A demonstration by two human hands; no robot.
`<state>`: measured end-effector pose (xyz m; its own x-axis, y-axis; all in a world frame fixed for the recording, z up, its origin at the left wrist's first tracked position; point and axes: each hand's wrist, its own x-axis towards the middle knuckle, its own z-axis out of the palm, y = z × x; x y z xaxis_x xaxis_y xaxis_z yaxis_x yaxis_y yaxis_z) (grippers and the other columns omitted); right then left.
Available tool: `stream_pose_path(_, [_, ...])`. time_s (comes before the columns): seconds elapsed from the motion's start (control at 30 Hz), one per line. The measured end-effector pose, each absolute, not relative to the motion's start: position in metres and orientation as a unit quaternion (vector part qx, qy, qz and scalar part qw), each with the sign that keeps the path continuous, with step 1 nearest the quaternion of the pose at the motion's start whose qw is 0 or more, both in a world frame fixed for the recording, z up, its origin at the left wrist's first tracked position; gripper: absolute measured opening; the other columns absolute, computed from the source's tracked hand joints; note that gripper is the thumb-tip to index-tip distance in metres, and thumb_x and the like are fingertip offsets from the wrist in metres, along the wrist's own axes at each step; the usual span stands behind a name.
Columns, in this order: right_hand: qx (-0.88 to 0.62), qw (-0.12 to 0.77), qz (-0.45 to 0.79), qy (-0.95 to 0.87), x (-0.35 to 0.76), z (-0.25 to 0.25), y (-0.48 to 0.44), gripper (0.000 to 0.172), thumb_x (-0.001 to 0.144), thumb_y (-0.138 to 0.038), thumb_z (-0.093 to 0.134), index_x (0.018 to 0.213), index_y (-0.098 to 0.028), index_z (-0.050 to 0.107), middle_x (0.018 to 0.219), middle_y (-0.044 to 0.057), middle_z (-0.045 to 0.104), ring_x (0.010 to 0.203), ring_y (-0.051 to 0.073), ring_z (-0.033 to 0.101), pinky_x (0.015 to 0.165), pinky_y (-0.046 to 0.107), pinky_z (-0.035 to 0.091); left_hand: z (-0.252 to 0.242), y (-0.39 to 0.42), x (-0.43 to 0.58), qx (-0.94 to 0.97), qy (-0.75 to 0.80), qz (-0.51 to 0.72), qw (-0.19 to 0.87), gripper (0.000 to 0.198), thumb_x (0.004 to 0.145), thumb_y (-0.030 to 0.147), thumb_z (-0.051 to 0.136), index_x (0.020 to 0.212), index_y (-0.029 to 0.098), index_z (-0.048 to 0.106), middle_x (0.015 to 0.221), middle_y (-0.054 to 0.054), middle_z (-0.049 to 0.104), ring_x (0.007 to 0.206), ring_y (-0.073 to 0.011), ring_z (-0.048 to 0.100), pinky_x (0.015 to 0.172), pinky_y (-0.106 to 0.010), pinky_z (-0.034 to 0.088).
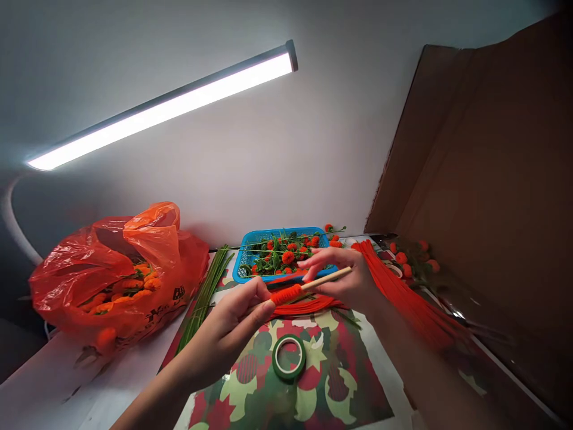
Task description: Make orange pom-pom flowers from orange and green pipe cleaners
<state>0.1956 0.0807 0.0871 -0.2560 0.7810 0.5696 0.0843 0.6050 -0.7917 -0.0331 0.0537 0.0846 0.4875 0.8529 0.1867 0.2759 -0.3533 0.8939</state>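
Note:
My left hand (235, 319) is closed, pinching the left end of a thin wooden stick (329, 277) where an orange fuzzy wire coil (286, 294) is wound around it. My right hand (347, 272) is closed on the stick's right part, fingers curled over it. Both hands hover above a patterned red-and-green mat (313, 382). A bundle of red fuzzy wires (403, 292) lies under and to the right of my right hand. A roll of green tape (289, 357) lies flat on the mat just below the hands.
A blue basket (250, 251) with orange pompom flowers and green stems stands behind the hands. Green stem wires (206, 292) lie left of it. An orange plastic bag (120, 275) of orange pieces sits at left. A cardboard box (483, 179) rises at right. A lit lamp bar (165, 107) hangs above.

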Motion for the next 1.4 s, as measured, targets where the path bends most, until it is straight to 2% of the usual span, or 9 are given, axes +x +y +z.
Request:
stream_pose_path(0.23, [-0.175, 0.396, 0.558, -0.708, 0.195, 0.066, 0.096, 0.022, 0.062, -0.037, 0.083, 0.07, -0.018, 0.074, 0.068, 0.003, 0.068, 0.063, 0.014, 0.061, 0.061, 0.028, 0.05, 0.087, 0.055, -0.038, 0.708, 0.33, 0.281, 0.557, 0.032, 0.087, 0.046, 0.051, 0.072, 0.02, 0.042, 0.061, 0.006, 0.029, 0.054, -0.009, 0.023, 0.047, -0.021, 0.02])
stream_pose_path(0.37, [-0.159, 0.363, 0.583, -0.709, 0.188, 0.06, 0.1, 0.027, 0.065, -0.042, 0.079, 0.067, -0.016, 0.073, 0.06, -0.001, 0.059, 0.056, 0.009, 0.053, 0.05, 0.021, 0.041, 0.087, 0.057, -0.04, 0.718, 0.333, 0.241, 0.562, 0.036, 0.085, 0.051, 0.052, 0.069, 0.02, 0.041, 0.061, 0.006, 0.029, 0.055, -0.0096, 0.024, 0.048, -0.022, 0.021])
stream_pose_path(0.5, [-0.239, 0.335, 0.478, -0.776, 0.191, 0.071, 0.091, 0.023, 0.067, -0.038, 0.079, 0.069, -0.015, 0.074, 0.058, -0.002, 0.056, 0.052, 0.008, 0.049, 0.045, 0.02, 0.036, 0.088, 0.062, -0.047, 0.766, 0.355, 0.157, 0.513, 0.033, 0.088, 0.048, 0.047, 0.07, 0.021, 0.041, 0.061, 0.006, 0.029, 0.056, -0.0104, 0.024, 0.048, -0.022, 0.021])
stream_pose_path(0.6, [-0.32, 0.341, 0.301, -0.831, 0.19, 0.081, 0.082, 0.008, 0.071, -0.022, 0.076, 0.067, -0.016, 0.072, 0.059, -0.001, 0.061, 0.056, 0.009, 0.053, 0.05, 0.02, 0.036, 0.088, 0.065, -0.051, 0.813, 0.407, 0.142, 0.392, 0.03, 0.09, 0.044, 0.044, 0.071, 0.02, 0.043, 0.063, 0.005, 0.035, 0.058, -0.011, 0.03, 0.051, -0.022, 0.026])
stream_pose_path(0.77, [-0.415, 0.383, 0.054, -0.824, 0.177, 0.081, 0.071, 0.011, 0.078, -0.013, 0.067, 0.068, -0.018, 0.07, 0.062, -0.001, 0.062, 0.057, 0.01, 0.053, 0.055, 0.022, 0.036, 0.088, 0.064, -0.044, 0.822, 0.465, 0.212, 0.25, 0.029, 0.091, 0.04, 0.042, 0.07, 0.021, 0.045, 0.059, 0.006, 0.041, 0.053, -0.0105, 0.033, 0.048, -0.021, 0.026])
stream_pose_path(0.97, [-0.401, 0.487, -0.028, -0.775, 0.164, 0.071, 0.066, 0.017, 0.088, -0.018, 0.055, 0.083, -0.018, 0.071, 0.068, 0.003, 0.064, 0.062, 0.013, 0.057, 0.059, 0.025, 0.041, 0.085, 0.058, -0.029, 0.777, 0.493, 0.339, 0.198, 0.026, 0.09, 0.036, 0.044, 0.07, 0.021, 0.041, 0.05, 0.008, 0.033, 0.047, -0.01, 0.027, 0.045, -0.021, 0.022])
stream_pose_path(1.1, [-0.387, 0.571, 0.057, -0.722, 0.156, 0.07, 0.062, 0.019, 0.088, -0.021, 0.055, 0.092, -0.018, 0.073, 0.065, 0.003, 0.063, 0.057, 0.012, 0.053, 0.052, 0.025, 0.041, 0.083, 0.054, -0.021, 0.718, 0.491, 0.437, 0.231, 0.024, 0.088, 0.034, 0.046, 0.069, 0.021, 0.043, 0.053, 0.008, 0.031, 0.046, -0.0086, 0.024, 0.043, -0.02, 0.022])
stream_pose_path(1.23, [-0.371, 0.6, 0.225, -0.672, 0.158, 0.071, 0.066, 0.015, 0.081, -0.025, 0.063, 0.085, -0.017, 0.075, 0.061, 0.002, 0.06, 0.054, 0.012, 0.049, 0.046, 0.024, 0.037, 0.081, 0.054, -0.02, 0.672, 0.456, 0.481, 0.33, 0.025, 0.087, 0.038, 0.048, 0.071, 0.02, 0.045, 0.058, 0.007, 0.032, 0.05, -0.0085, 0.025, 0.044, -0.019, 0.024])
stream_pose_path(1.4, [-0.309, 0.465, 0.503, -0.66, 0.178, 0.072, 0.085, 0.024, 0.068, -0.039, 0.076, 0.069, -0.014, 0.075, 0.057, 0.0, 0.056, 0.051, 0.009, 0.046, 0.045, 0.022, 0.033, 0.076, 0.062, -0.031, 0.674, 0.368, 0.412, 0.49, 0.031, 0.087, 0.046, 0.051, 0.073, 0.019, 0.044, 0.056, 0.009, 0.027, 0.05, -0.0077, 0.02, 0.045, -0.019, 0.019])
